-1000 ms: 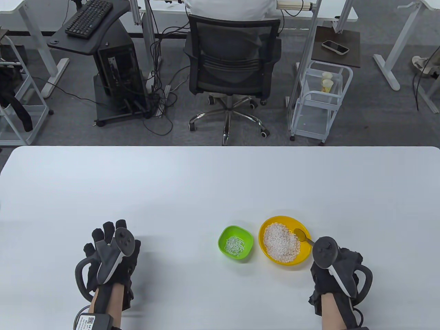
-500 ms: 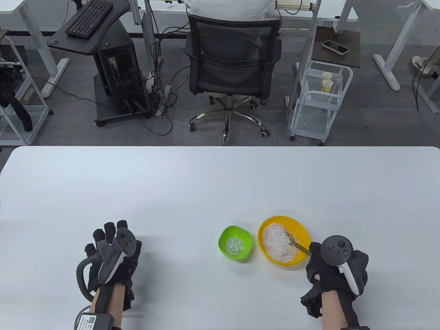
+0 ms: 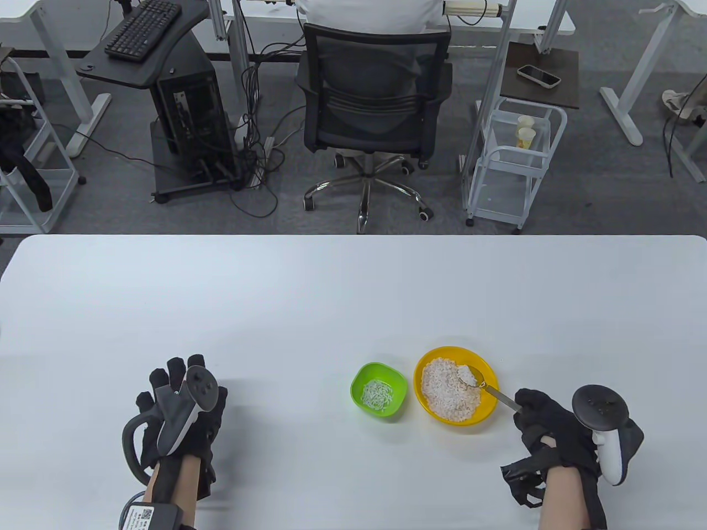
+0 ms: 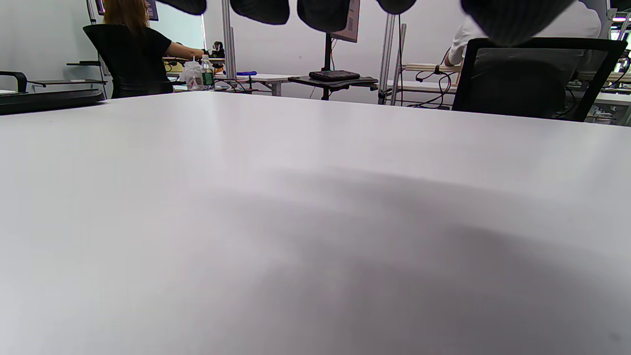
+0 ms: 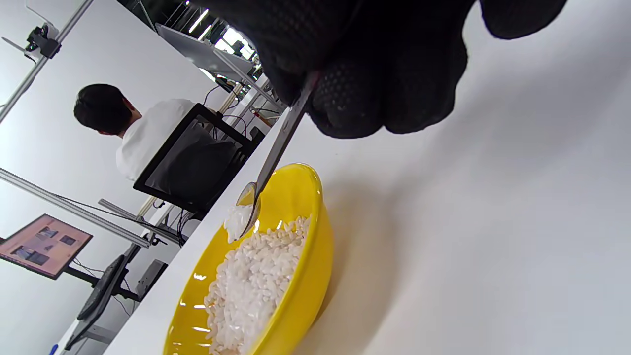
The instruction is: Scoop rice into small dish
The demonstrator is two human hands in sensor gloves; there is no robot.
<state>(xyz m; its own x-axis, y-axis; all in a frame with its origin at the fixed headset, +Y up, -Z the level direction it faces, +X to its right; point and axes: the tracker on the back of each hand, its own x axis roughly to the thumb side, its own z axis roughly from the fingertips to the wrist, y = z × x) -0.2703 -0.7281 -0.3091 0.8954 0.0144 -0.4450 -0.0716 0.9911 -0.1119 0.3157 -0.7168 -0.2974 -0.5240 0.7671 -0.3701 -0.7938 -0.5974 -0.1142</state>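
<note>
A yellow bowl (image 3: pixel 487 406) full of white rice (image 3: pixel 447 389) stands on the white table, right of a small green dish (image 3: pixel 359 381) that holds a little rice. My right hand (image 3: pixel 544 422) grips the handle of a metal spoon (image 3: pixel 474 379). The spoon's bowl carries a heap of rice and sits just above the rice pile, over the yellow bowl's far right part. The right wrist view shows the spoon (image 5: pixel 276 153) loaded over the yellow bowl (image 5: pixel 315 256). My left hand (image 3: pixel 177 408) rests palm down on the table at the left, holding nothing.
The white table (image 3: pixel 331 298) stretches wide behind the bowls. Beyond its far edge are an office chair (image 3: pixel 373 105), a white cart (image 3: pixel 516 160) and a computer stand (image 3: pixel 182 110).
My right hand has rolled outward and shifted right. The spoon went from empty, through the rice, to lifted with a heap of rice on it. The left hand has not moved.
</note>
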